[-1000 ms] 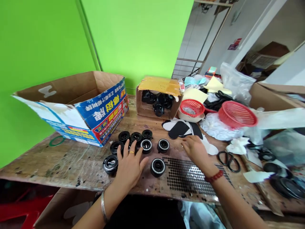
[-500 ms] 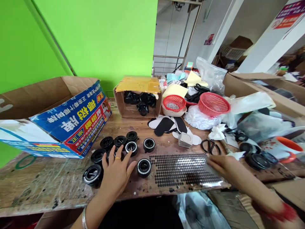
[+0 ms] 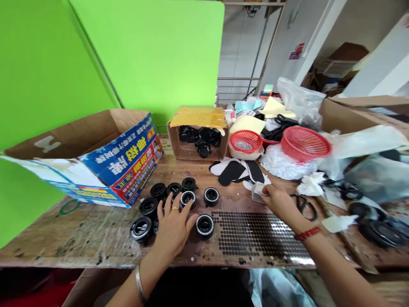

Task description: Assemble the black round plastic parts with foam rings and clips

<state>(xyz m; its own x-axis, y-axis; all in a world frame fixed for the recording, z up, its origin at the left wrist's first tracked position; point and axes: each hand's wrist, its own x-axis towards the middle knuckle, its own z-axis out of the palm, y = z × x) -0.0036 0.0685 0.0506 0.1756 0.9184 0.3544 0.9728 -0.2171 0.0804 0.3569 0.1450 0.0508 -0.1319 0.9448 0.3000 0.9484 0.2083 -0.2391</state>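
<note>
My left hand lies with fingers spread over a cluster of round black knob-like parts, touching a white-ringed part. Two more white-ringed parts, one at the back and one in front, stand to its right. The others, such as a plain black part, sit around the fingers, some partly hidden. My right hand pinches the right side of a small stack of pale square sheets; its fingers hide part of the stack. In front lies a sheet of small dark dots.
A blue printed carton stands at the left. Behind are a small box of black parts, black and white oval pads, a red basket and scissors. A wooden stick lies right.
My right hand has moved left and back, from the right end of the dotted sheet to the small stack. My left hand stays over the round parts. The view has shifted left.
</note>
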